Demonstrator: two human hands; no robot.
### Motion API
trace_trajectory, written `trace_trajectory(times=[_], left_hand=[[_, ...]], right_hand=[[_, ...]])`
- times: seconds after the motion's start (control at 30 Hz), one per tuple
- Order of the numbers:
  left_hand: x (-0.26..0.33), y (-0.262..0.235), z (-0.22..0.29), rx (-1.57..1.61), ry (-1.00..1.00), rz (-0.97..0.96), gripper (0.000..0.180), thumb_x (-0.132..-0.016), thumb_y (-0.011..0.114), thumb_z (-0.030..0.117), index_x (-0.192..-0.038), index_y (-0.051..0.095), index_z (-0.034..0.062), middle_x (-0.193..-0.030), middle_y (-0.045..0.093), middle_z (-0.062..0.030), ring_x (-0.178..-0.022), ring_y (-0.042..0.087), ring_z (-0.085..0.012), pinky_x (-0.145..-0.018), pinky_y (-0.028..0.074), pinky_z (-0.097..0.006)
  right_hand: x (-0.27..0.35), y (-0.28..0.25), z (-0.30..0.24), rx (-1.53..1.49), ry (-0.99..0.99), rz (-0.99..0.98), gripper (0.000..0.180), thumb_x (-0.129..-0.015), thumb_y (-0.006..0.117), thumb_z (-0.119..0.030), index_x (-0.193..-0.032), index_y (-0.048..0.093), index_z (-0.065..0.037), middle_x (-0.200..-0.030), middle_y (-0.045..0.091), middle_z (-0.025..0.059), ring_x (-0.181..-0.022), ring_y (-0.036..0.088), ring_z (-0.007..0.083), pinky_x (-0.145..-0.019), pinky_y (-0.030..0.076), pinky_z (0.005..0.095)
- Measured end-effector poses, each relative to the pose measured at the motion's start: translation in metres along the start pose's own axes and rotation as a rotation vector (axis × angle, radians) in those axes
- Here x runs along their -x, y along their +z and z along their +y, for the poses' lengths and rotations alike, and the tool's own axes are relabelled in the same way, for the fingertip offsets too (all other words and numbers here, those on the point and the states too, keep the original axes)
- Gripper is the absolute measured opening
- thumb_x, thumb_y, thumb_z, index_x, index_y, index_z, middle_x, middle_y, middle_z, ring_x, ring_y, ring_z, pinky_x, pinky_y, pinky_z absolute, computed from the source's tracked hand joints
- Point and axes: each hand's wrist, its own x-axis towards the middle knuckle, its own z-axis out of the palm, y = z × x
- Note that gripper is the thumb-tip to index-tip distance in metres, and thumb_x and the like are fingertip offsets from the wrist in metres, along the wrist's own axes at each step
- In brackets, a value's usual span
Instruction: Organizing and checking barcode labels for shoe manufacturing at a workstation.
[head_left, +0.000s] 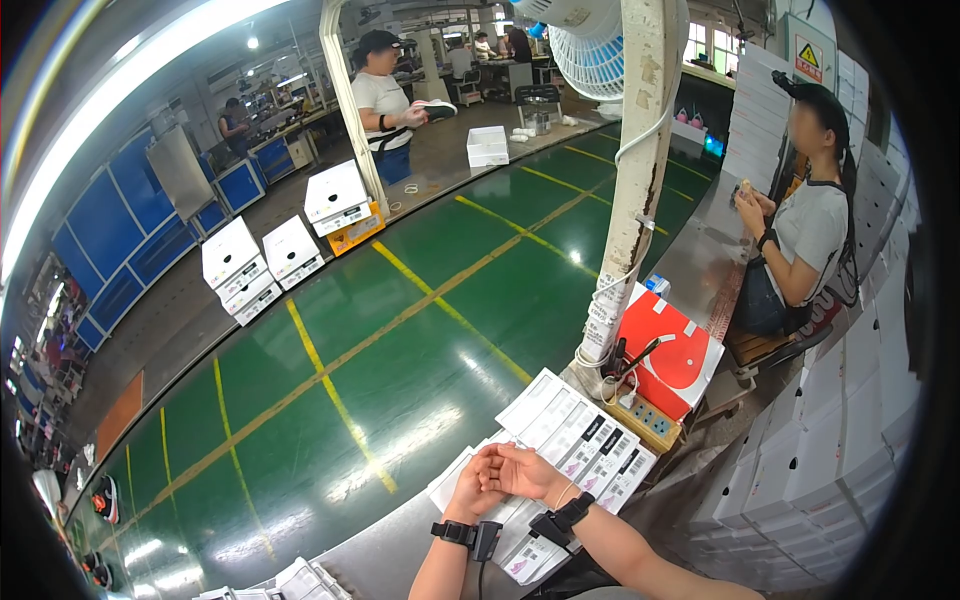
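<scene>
My left hand [480, 484] and my right hand [528, 473] meet in front of me with fingers curled in and touching. I see nothing between them. Each wrist wears a black strap with a small dark device. Just below and beyond the hands, several white boxes [540, 405] lie packed side by side at the edge of the green belt. Their end labels carry black bars, barcodes and small pink shoe pictures. My forearms partly cover the nearer boxes.
The green belt [400, 350] has yellow lines. A white post [632, 180], a socket strip [645, 422] and a red-and-white box [675, 350] stand right. White shoe boxes [293, 247] line the far side. One person [385, 100] holds a shoe; another [800, 220] sits right.
</scene>
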Motion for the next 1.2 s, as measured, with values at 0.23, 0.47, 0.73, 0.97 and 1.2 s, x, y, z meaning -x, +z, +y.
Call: trace_trajectory(times=[0.23,0.47,0.73,0.97,1.2], left_hand=[[0.001,0.004,0.001,-0.013,-0.006,0.013,0.043,-0.086,0.049,0.021,-0.123,0.050,-0.0020,-0.121,0.056,-0.0184,-0.119,0.050,-0.0298,-0.106,0.034,-0.046],[0.002,0.001,0.000,-0.016,-0.006,0.008,0.045,-0.085,0.050,0.022,-0.124,0.050,-0.0015,-0.122,0.055,-0.0186,-0.120,0.050,-0.0296,-0.105,0.034,-0.047],[0.003,0.004,0.001,-0.028,-0.012,-0.005,0.046,-0.086,0.050,0.023,-0.125,0.050,-0.0011,-0.125,0.052,-0.0211,-0.122,0.048,-0.0319,-0.106,0.033,-0.048],[-0.001,-0.009,-0.001,-0.025,-0.019,-0.018,0.047,-0.087,0.049,0.026,-0.125,0.049,-0.0003,-0.134,0.045,-0.0261,-0.126,0.043,-0.0347,-0.108,0.030,-0.049],[0.000,-0.011,-0.001,-0.027,-0.026,-0.007,0.048,-0.087,0.049,0.027,-0.127,0.048,0.0001,-0.134,0.044,-0.0255,-0.127,0.043,-0.0340,-0.108,0.030,-0.048]], right_hand=[[0.001,0.000,0.000,0.004,-0.008,-0.001,0.035,-0.098,0.040,-0.024,-0.118,0.051,0.003,-0.106,0.060,0.0164,-0.095,0.060,0.0266,-0.089,0.048,0.0395],[0.000,-0.003,0.002,0.015,-0.007,-0.010,0.035,-0.099,0.039,-0.023,-0.118,0.051,0.003,-0.106,0.060,0.0161,-0.094,0.060,0.0260,-0.088,0.048,0.0390],[0.001,0.000,0.002,0.027,-0.004,0.012,0.032,-0.100,0.038,-0.023,-0.116,0.053,0.000,-0.102,0.062,0.0154,-0.093,0.060,0.0258,-0.086,0.048,0.0395],[-0.001,-0.003,0.005,0.021,-0.008,0.006,0.032,-0.100,0.038,-0.023,-0.116,0.052,0.000,-0.105,0.062,0.0158,-0.093,0.060,0.0264,-0.087,0.048,0.0398],[-0.001,-0.003,0.005,0.015,0.000,0.006,0.032,-0.099,0.038,-0.022,-0.117,0.051,0.001,-0.106,0.061,0.0160,-0.094,0.060,0.0268,-0.087,0.048,0.0404]])
